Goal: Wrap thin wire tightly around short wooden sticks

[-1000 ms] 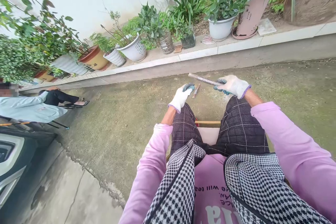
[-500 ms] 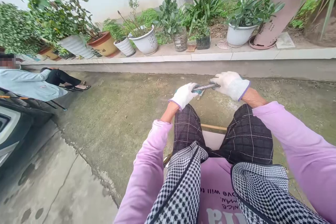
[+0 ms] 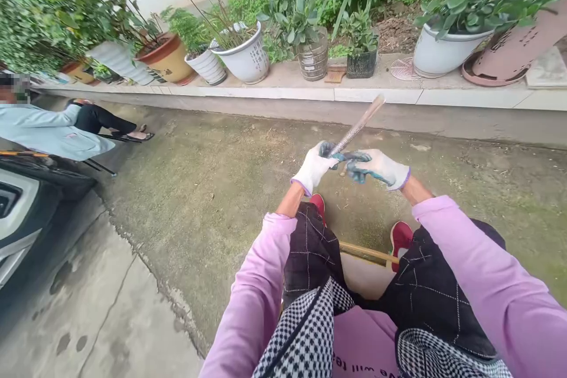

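In my left hand (image 3: 315, 166), gloved in white with grey-blue coated fingers, a thin silvery rod (image 3: 357, 125) is gripped near its lower end. The rod slants up and to the right, its pale brownish far end blurred; its exact kind cannot be made out. My right hand (image 3: 374, 168), in a matching glove, is just right of the left fingertips, coated fingers loosely curled and apart. The hands nearly touch, and the contact between them is hard to see. Both are held above the ground, beyond my knees.
Potted plants, among them a white pot (image 3: 245, 59), line a tiled ledge (image 3: 287, 93) ahead. A seated person (image 3: 57, 124) is at the left, by a dark vehicle (image 3: 26, 212). Between my legs is a wood-edged pale seat (image 3: 367, 274). Cracked concrete (image 3: 101, 301) lies at lower left.
The rod was roughly level between both hands; now it points up and right from my left hand. My right hand has moved down and turned, its coated fingers showing. My red shoes have come into view.
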Action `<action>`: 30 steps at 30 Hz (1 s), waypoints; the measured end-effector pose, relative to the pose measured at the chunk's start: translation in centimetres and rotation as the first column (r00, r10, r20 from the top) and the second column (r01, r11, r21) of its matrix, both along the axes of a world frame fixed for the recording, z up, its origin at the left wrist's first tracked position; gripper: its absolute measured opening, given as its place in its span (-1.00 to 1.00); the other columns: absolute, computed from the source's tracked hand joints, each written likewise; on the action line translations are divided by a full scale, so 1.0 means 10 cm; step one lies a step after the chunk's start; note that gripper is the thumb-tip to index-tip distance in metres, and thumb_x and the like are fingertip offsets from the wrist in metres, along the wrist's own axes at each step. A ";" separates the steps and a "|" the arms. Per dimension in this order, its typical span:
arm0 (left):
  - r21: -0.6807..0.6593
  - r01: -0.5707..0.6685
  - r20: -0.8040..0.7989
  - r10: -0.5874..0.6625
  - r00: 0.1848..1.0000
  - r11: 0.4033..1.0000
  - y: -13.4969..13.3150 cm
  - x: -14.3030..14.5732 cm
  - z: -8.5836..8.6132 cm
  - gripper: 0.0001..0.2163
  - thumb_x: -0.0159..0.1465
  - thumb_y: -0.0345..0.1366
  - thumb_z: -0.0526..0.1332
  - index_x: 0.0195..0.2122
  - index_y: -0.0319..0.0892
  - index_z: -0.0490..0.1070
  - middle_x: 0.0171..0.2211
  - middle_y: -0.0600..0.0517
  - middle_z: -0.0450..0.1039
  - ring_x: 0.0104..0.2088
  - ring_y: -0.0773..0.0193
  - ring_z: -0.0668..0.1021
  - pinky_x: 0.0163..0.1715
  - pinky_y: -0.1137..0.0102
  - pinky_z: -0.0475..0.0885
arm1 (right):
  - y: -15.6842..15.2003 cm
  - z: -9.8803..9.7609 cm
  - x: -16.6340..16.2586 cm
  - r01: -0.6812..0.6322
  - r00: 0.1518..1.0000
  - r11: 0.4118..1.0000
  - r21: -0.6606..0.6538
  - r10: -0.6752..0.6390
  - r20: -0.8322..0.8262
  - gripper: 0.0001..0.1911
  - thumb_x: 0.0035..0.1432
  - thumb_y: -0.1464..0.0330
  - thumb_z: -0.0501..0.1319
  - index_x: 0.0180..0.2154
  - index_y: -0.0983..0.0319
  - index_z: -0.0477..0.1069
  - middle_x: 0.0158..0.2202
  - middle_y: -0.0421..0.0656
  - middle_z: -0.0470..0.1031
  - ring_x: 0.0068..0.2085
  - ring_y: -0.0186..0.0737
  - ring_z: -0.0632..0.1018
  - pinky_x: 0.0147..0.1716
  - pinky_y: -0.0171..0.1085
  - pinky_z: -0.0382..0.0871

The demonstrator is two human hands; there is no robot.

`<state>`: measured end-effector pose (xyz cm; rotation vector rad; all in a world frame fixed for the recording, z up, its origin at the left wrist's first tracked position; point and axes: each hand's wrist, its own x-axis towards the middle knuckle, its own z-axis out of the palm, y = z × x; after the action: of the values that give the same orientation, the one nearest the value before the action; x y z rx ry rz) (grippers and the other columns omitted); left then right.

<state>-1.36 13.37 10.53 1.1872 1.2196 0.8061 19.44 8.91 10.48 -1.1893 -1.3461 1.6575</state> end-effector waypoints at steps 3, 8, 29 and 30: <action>-0.001 -0.035 -0.032 0.035 0.999 0.999 0.29 0.13 -0.10 -0.64 0.09 -0.46 0.56 -0.13 -0.20 0.52 -0.22 0.05 0.59 -0.31 0.33 0.53 -0.23 0.38 0.57 | 0.19 -0.02 0.25 0.163 0.987 0.987 0.003 -0.163 0.010 -0.57 -0.06 0.02 0.54 -0.31 0.21 0.63 -0.61 -0.28 0.38 -0.56 -0.32 0.35 -0.61 -0.33 0.20; -0.033 -0.014 -0.003 0.014 1.000 0.999 0.55 0.49 -0.47 -0.40 0.17 -0.47 0.43 0.28 -0.19 0.52 0.10 -0.09 0.68 -0.22 0.30 0.61 -0.21 0.40 0.57 | 0.32 -0.20 0.63 0.280 0.959 0.959 -0.047 -0.276 0.070 -0.53 -0.15 -0.01 0.59 -0.39 0.21 0.61 -0.60 -0.30 0.33 -0.55 -0.34 0.32 -0.58 -0.31 0.15; -0.112 0.661 -0.617 -0.574 0.538 0.742 0.52 0.08 -0.64 -0.87 0.18 -0.26 0.50 -0.26 -0.11 0.66 -0.35 -0.01 0.58 -0.21 0.05 0.66 -0.01 0.26 0.51 | 0.62 -0.59 1.32 0.492 0.783 0.870 -0.041 -0.422 0.457 -0.81 0.14 0.27 0.55 -0.36 0.22 0.64 -0.53 -0.20 0.41 -0.49 -0.29 0.34 -0.56 -0.28 0.23; -0.137 0.651 -0.708 -0.533 0.462 0.747 0.53 0.06 -0.67 -0.90 0.19 -0.31 0.49 -0.26 -0.09 0.66 -0.30 -0.05 0.61 -0.14 -0.03 0.69 0.06 0.22 0.51 | 0.60 -0.57 1.29 0.476 0.787 0.878 -0.047 -0.402 0.468 -0.82 0.16 0.27 0.54 -0.35 0.22 0.64 -0.54 -0.20 0.39 -0.50 -0.29 0.33 -0.57 -0.28 0.21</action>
<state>-0.78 18.67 3.79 2.0268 1.1964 -0.1682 32.34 14.88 4.82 -1.9092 -1.0720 1.2082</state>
